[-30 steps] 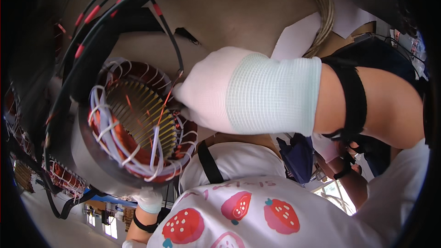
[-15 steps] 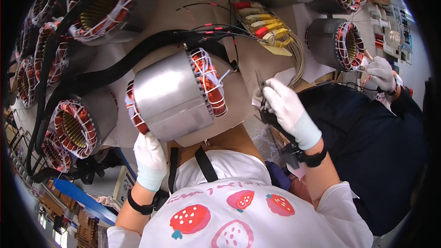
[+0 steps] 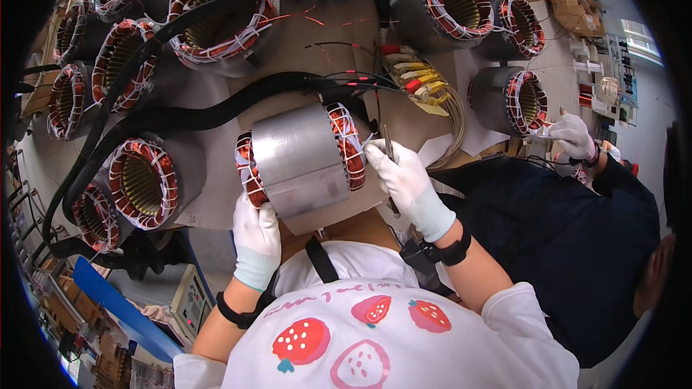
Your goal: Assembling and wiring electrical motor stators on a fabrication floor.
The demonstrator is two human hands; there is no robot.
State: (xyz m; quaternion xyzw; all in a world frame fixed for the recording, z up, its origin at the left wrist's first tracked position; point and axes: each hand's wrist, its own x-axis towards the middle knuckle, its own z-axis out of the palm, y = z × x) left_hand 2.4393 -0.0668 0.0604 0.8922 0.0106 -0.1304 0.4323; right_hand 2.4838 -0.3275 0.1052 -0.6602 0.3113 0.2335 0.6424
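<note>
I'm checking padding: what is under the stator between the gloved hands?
A brown sheet shows past the near side of the stator, which covers whatever lies directly beneath it.

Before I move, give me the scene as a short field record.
Left hand: gloved, against the left coil end of a metal cylinder
Right hand: gloved, holding a slim metal tool by the right coil end
Behind: thick black cable
Co-worker: gloved hand near another cylinder
</note>
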